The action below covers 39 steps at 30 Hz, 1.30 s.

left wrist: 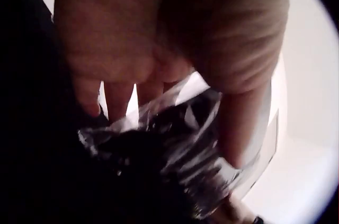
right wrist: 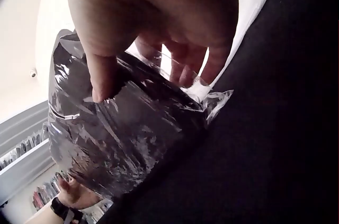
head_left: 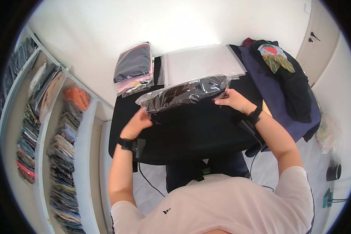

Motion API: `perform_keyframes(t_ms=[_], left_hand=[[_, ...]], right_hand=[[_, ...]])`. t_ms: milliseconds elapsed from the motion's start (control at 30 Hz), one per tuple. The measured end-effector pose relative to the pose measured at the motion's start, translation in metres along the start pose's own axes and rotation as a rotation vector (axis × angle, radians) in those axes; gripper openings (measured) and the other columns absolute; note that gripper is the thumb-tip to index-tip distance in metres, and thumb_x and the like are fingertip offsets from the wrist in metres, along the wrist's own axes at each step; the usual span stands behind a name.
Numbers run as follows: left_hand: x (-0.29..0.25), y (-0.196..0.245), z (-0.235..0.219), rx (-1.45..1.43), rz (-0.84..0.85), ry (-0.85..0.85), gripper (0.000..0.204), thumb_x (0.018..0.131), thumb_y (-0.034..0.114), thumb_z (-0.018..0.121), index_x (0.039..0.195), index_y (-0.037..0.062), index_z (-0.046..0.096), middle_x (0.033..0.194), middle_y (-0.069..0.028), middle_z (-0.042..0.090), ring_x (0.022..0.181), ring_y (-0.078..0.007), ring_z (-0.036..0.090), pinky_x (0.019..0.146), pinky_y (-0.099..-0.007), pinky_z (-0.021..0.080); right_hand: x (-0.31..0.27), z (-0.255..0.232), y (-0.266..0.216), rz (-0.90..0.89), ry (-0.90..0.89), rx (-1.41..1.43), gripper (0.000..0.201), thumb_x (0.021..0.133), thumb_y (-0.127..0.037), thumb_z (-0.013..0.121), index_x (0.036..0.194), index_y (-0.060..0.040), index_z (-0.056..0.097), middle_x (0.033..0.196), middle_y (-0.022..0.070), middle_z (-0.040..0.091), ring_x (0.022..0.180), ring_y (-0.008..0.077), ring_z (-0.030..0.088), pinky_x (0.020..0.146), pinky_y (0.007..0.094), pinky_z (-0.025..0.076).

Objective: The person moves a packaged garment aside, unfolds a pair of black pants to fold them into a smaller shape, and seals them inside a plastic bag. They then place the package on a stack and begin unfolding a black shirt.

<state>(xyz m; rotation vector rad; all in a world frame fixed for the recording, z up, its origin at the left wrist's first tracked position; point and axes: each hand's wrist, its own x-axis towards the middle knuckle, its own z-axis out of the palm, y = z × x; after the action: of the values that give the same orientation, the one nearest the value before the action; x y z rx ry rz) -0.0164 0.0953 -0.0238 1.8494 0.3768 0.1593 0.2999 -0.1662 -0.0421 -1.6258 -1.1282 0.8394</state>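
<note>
A clear plastic bag with dark folded fabric inside (head_left: 187,93) is held tilted above the black table (head_left: 191,134). At its left end the left hand (head_left: 137,124) grips the plastic, thumb on one side and fingers on the other in the left wrist view (left wrist: 169,38). The right hand (head_left: 238,102) grips the opposite end; in the right wrist view its thumb lies on the bag's dark face (right wrist: 143,128) and the other fingers are behind the edge. The fabric's shape is hidden by creased, shiny plastic.
Flat clear bags (head_left: 202,62) lie behind the held bag. A stack of bagged garments (head_left: 133,64) stands at the back left. Dark clothes (head_left: 296,89) and a printed piece (head_left: 276,58) lie at the right. Shelves of bagged garments (head_left: 62,156) stand left.
</note>
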Motion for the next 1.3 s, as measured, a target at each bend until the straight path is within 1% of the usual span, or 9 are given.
perform_keyframes(t_ms=[67, 200, 300, 400, 567, 633, 733, 933, 1300], left_hand=[[0.002, -0.009, 0.035, 0.037, 0.193, 0.128, 0.037, 0.079, 0.008, 0.068, 0.112, -0.0031, 0.055, 0.091, -0.0059, 0.061, 0.084, -0.0108, 0.053, 0.075, -0.0261, 0.044], [0.015, -0.042, 0.038, 0.356, 0.015, 0.15, 0.036, 0.082, 0.006, 0.066, 0.115, -0.0004, 0.054, 0.106, -0.0085, 0.06, 0.094, -0.0138, 0.058, 0.081, -0.0281, 0.047], [0.011, -0.008, 0.044, 0.408, 0.07, 0.285, 0.024, 0.084, 0.014, 0.065, 0.08, -0.0086, 0.062, 0.067, -0.006, 0.062, 0.064, -0.0092, 0.054, 0.062, -0.0274, 0.047], [0.011, 0.01, 0.05, -0.054, 0.182, 0.315, 0.024, 0.088, 0.017, 0.061, 0.094, -0.0062, 0.061, 0.08, -0.0028, 0.064, 0.067, -0.01, 0.054, 0.062, -0.0266, 0.046], [0.001, 0.007, 0.051, -0.274, -0.288, 0.154, 0.032, 0.087, 0.034, 0.062, 0.084, 0.0021, 0.059, 0.069, 0.0001, 0.058, 0.056, -0.0051, 0.053, 0.054, -0.0199, 0.046], [-0.007, 0.006, 0.062, -0.266, -0.403, 0.123, 0.035, 0.086, 0.037, 0.063, 0.08, 0.0034, 0.058, 0.065, 0.0006, 0.056, 0.053, -0.0056, 0.052, 0.052, -0.0201, 0.046], [-0.023, 0.0, 0.067, -0.29, -0.517, 0.073, 0.044, 0.085, 0.045, 0.061, 0.081, 0.0016, 0.06, 0.064, -0.0031, 0.058, 0.055, -0.0101, 0.057, 0.055, -0.0217, 0.049], [-0.038, -0.001, 0.059, -0.265, -0.435, 0.38, 0.056, 0.084, 0.049, 0.06, 0.097, -0.0051, 0.059, 0.086, -0.0134, 0.064, 0.073, -0.0183, 0.065, 0.067, -0.0272, 0.052], [-0.021, -0.011, 0.074, -0.333, -0.464, 0.224, 0.031, 0.082, 0.034, 0.068, 0.076, 0.006, 0.056, 0.064, 0.0024, 0.05, 0.056, -0.0064, 0.048, 0.054, -0.0197, 0.04]], right_hand=[[0.002, 0.002, 0.006, 0.009, 0.022, 0.043, 0.037, 0.079, -0.017, 0.071, 0.108, 0.0013, 0.056, 0.097, 0.0096, 0.067, 0.092, 0.0155, 0.061, 0.083, 0.0281, 0.046], [-0.004, 0.004, 0.003, -0.033, -0.099, -0.009, 0.034, 0.079, -0.016, 0.072, 0.106, 0.0005, 0.059, 0.096, 0.0086, 0.067, 0.092, 0.0149, 0.061, 0.083, 0.0274, 0.046], [-0.005, 0.005, 0.004, 0.054, -0.036, -0.186, 0.031, 0.082, -0.015, 0.069, 0.107, 0.0014, 0.059, 0.098, 0.0072, 0.066, 0.089, 0.0126, 0.06, 0.083, 0.0255, 0.045], [-0.02, 0.012, -0.012, -0.006, 0.024, 0.276, 0.029, 0.085, -0.017, 0.066, 0.107, 0.0022, 0.06, 0.093, 0.0055, 0.066, 0.087, 0.0128, 0.059, 0.082, 0.0248, 0.044], [-0.029, 0.005, -0.002, 0.367, 0.046, 0.384, 0.034, 0.084, -0.042, 0.064, 0.081, -0.0086, 0.059, 0.062, -0.0067, 0.043, 0.058, 0.0051, 0.039, 0.067, 0.024, 0.044], [-0.038, 0.014, -0.003, 0.645, 0.095, 0.367, 0.035, 0.091, -0.037, 0.055, 0.102, -0.0043, 0.06, 0.084, 0.0013, 0.064, 0.069, 0.0086, 0.057, 0.07, 0.0241, 0.047], [-0.064, 0.015, -0.002, 0.577, 0.047, 0.632, 0.028, 0.088, -0.038, 0.059, 0.09, -0.0102, 0.054, 0.066, -0.0067, 0.04, 0.056, 0.0046, 0.039, 0.065, 0.0261, 0.046], [-0.097, 0.029, 0.008, 0.363, 0.082, 0.734, 0.051, 0.082, -0.008, 0.067, 0.125, 0.005, 0.042, 0.109, 0.0051, 0.058, 0.092, 0.0084, 0.058, 0.079, 0.02, 0.047], [-0.107, 0.065, 0.013, 0.288, 0.493, 0.648, 0.03, 0.08, -0.008, 0.069, 0.106, 0.0033, 0.057, 0.089, 0.0031, 0.063, 0.076, 0.0078, 0.058, 0.072, 0.0202, 0.047]])
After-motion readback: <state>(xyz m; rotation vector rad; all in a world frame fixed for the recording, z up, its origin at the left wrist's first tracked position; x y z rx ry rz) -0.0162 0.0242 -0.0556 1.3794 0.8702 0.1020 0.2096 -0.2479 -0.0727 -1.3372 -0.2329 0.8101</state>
